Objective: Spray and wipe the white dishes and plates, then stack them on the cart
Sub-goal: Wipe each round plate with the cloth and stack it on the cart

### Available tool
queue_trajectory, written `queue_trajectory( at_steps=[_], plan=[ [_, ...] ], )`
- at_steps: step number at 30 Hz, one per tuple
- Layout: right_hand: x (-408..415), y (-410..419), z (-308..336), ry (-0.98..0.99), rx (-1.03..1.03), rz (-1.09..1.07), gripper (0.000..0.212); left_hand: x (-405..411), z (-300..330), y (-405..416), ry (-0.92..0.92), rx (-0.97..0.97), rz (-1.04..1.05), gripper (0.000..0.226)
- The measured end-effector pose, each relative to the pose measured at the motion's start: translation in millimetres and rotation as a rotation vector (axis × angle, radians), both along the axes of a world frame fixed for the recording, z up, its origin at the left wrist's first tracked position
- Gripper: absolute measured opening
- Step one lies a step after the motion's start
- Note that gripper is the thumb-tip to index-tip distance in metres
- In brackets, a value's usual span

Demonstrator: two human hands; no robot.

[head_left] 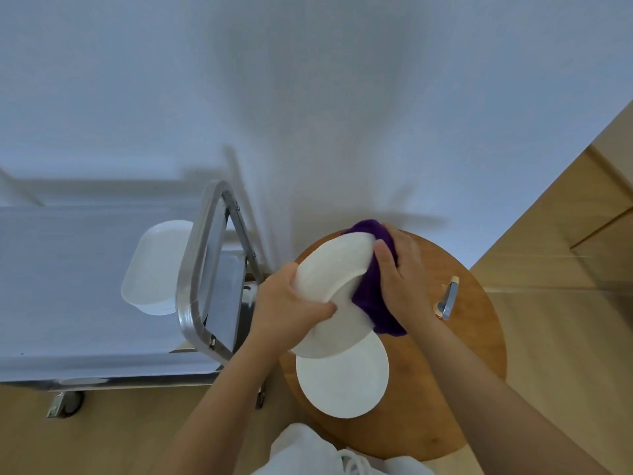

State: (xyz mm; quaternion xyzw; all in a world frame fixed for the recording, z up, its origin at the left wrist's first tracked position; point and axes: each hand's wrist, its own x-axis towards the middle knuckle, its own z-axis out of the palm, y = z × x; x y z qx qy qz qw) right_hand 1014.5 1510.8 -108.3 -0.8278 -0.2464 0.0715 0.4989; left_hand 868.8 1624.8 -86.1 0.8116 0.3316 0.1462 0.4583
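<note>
My left hand (289, 305) grips the left rim of a white plate (330, 269), held tilted above the round wooden table (445, 389). My right hand (402, 279) presses a purple cloth (371, 289) against the plate's right side, fingers curled over the cloth. A second white plate (342, 378) lies flat on the table just below the held one. A stack of white oblong dishes (154, 269) sits on the cart (68, 269), to the left. The spray bottle (447, 298) stands on the table, right of my right hand.
The cart's metal handle (195, 269) rises between the dish stack and the table. A white wall stands behind, and light wooden floor runs to the right. White clothing (308, 454) shows at the bottom edge.
</note>
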Motion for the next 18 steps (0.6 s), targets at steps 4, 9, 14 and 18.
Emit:
queue_trajectory(
  at_steps=[4,9,14,18],
  plan=[
    [2.7,-13.6,-10.1,0.178,0.137,-0.054,0.045,-0.8,10.3,8.0,-0.179,-0.294,0.170,0.052],
    [-9.9,-18.2,-9.2,0.323,0.375,-0.075,0.057,7.6,6.1,-2.6,-0.409,-0.669,0.387,0.061],
    [-1.8,-22.2,1.4,0.457,0.474,-0.066,0.047,5.8,2.4,-15.8,-0.508,-0.797,0.321,0.079],
    [21.9,-38.7,28.4,0.487,0.304,0.134,0.032,-10.3,7.7,9.6,-0.364,-1.348,-0.045,0.080]
  ],
)
